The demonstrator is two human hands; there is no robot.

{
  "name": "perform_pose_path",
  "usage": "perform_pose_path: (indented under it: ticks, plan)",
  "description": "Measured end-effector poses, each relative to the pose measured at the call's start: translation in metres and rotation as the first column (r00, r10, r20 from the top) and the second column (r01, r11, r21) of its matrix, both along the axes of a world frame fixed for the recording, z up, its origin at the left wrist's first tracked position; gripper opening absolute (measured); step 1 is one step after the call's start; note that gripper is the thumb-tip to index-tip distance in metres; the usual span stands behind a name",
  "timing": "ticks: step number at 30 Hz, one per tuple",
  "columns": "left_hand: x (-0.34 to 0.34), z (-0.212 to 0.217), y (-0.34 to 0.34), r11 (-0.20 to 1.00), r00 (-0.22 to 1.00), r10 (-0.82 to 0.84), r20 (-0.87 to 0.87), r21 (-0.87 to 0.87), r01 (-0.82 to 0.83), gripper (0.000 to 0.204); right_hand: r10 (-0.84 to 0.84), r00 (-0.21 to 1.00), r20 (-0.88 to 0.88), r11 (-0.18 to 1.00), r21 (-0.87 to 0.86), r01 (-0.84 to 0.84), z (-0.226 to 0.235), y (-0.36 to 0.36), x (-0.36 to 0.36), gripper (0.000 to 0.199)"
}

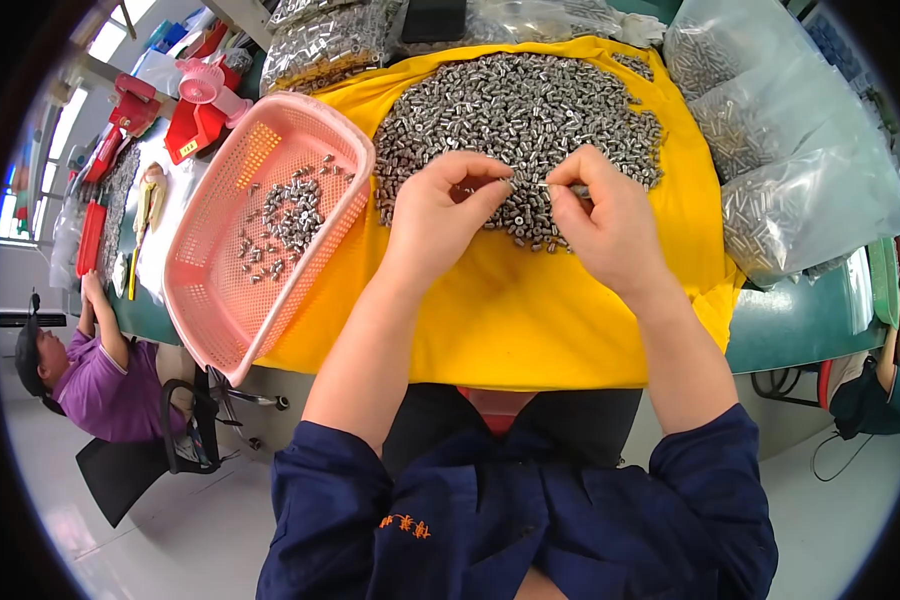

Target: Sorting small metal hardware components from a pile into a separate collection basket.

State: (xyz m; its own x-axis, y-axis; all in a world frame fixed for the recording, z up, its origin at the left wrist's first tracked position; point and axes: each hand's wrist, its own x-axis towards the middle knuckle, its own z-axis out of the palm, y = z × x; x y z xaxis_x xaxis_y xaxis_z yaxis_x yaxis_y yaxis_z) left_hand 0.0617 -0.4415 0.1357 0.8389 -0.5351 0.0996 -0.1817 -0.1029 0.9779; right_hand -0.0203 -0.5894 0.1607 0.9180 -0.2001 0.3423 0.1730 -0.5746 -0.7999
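Note:
A big heap of small silver metal parts (515, 110) lies on a yellow cloth (530, 320) spread over the table. My left hand (440, 205) and my right hand (610, 215) meet over the heap's near edge, fingertips pinched together on one small metal part (532, 184) held between them. To the left stands a pink plastic basket (215, 300) with several of the same silver parts (290, 215) scattered inside.
Clear plastic bags of metal parts (790, 150) pile up at the right and at the back (330, 40). A pink hand fan (210, 85) and red tools (195, 130) lie at the far left. A person in purple (90, 370) sits left; another person (880, 390) sits right.

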Motion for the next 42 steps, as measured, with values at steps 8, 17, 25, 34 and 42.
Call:
perform_pose_path:
  ticks: [8, 17, 25, 34, 42]
  plan:
    - [-0.005, -0.001, -0.001, 0.889, 0.805, -0.328, -0.494, -0.449, 0.086, 0.013, 0.079, 0.997, 0.003, 0.969, 0.236, -0.078, -0.003, 0.003, 0.000, 0.005]
    - [-0.005, -0.003, -0.001, 0.862, 0.794, -0.364, -0.487, -0.500, 0.089, 0.012, 0.104, 0.994, 0.025, 0.974, 0.201, -0.107, 0.001, 0.003, -0.001, 0.003]
    - [-0.007, 0.000, -0.003, 0.928, 0.908, -0.220, -0.356, -0.363, 0.082, 0.009, 0.055, 0.997, 0.046, 0.998, -0.046, -0.053, -0.004, 0.007, -0.002, 0.009]
    - [0.005, 0.044, 0.055, 0.932, 0.824, 0.360, 0.437, -0.192, -0.306, 0.014, 0.056, 0.997, 0.061, 0.897, 0.435, -0.077, -0.002, -0.002, -0.001, 0.003]
    - [-0.009, 0.048, 0.053, 0.902, 0.659, -0.018, 0.752, 0.297, -0.314, 0.022, 0.040, 0.995, 0.089, 0.912, 0.403, -0.073, -0.005, -0.003, 0.000, 0.005]
